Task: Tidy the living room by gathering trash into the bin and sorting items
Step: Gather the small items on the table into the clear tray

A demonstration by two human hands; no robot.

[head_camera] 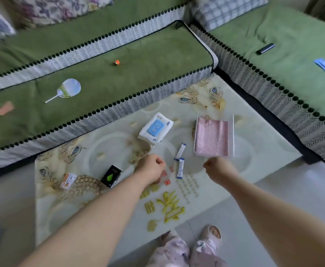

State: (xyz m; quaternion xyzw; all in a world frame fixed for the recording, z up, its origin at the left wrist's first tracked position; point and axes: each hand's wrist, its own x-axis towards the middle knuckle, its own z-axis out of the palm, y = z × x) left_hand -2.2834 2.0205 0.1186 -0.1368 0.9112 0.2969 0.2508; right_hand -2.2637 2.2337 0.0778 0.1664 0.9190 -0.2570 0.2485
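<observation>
A: Where are the hands rn?

B: Both over the glass-topped coffee table with the peacock-feather print (pixel 76 151). Left hand (pixel 151 168) is curled into a loose fist, fingers tucked under; can't tell if anything's inside. It sits just above 3 small red square wrappers (pixel 167 175) on the tabletop.

A: And the right hand?

B: Right hand (pixel 218 170) is also balled up, fingers closed in, hovering near the table's front-right part. Can't tell if it grips anything either.

A: What's between them?

B: 2 slim white-and-blue stick sachets (pixel 180 160), end to end, lying flat. Beyond those, a white wet-wipe pack with a blue label (pixel 156 128), and to its right a clear plastic tray holding a pink folded cloth (pixel 212 136).

A: Left side of the table?

B: A black box with a green leaf mark (pixel 111 176), standing a bit tilted, and a small white-and-orange card packet (pixel 67 181) near the left edge.

A: Sofa stuff?

B: Green-covered sofa w/ herringbone trim (pixel 119 78): a round paper fan with a white handle (pixel 67 89), a pink flat swatter-shaped item (pixel 1 110), a tiny orange object (pixel 117 62). On the right-hand section, a black bar-shaped device (pixel 265 48) and a blue flat packet (pixel 323 64), well apart.
</observation>
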